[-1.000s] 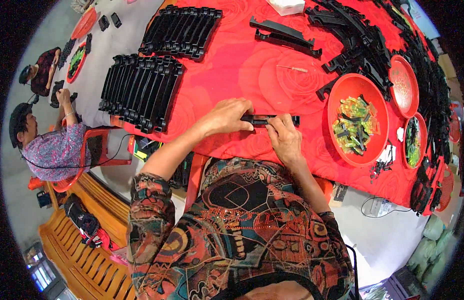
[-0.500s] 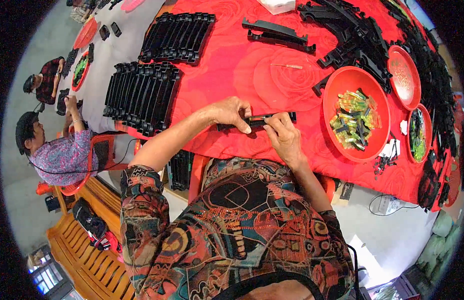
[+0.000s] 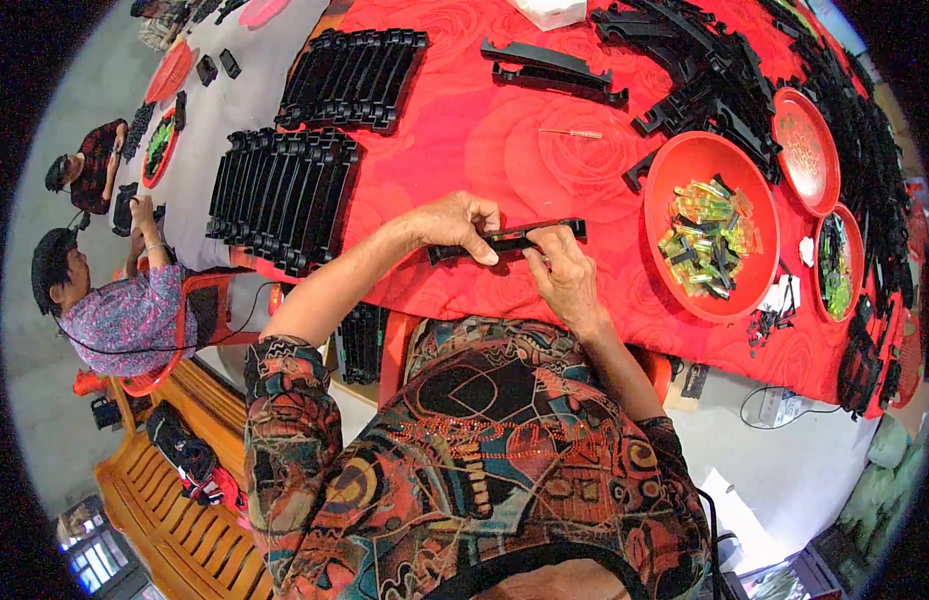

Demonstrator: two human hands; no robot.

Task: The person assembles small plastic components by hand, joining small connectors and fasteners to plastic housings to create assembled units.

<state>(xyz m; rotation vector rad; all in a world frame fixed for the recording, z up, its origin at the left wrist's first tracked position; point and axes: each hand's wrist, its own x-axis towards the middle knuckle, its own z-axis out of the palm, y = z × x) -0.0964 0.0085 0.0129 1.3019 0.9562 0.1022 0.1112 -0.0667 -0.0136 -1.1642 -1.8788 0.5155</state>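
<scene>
A long black plastic part (image 3: 513,240) is held level above the near edge of the red-covered table. Its left portion is gripped by my left hand (image 3: 459,226), thumb below and fingers above. My right hand (image 3: 566,277) is closed at the part's right half, with fingertips pressed on its upper face. Whether a small piece sits under those fingertips is hidden. To the right stands a red bowl (image 3: 658,262) with small yellow-green and black pieces (image 3: 707,235).
Two rows of matching black parts (image 3: 285,195) lie at left. Beyond my hands are a thin screwdriver (image 3: 573,133), two loose black parts (image 3: 555,75) and a black heap (image 3: 695,80). Smaller red dishes (image 3: 808,150) stand at right. A seated co-worker (image 3: 125,310) is at far left.
The black part has tilted slightly, and its left end now shows more beyond my left hand. My right hand has shifted a little left along it.
</scene>
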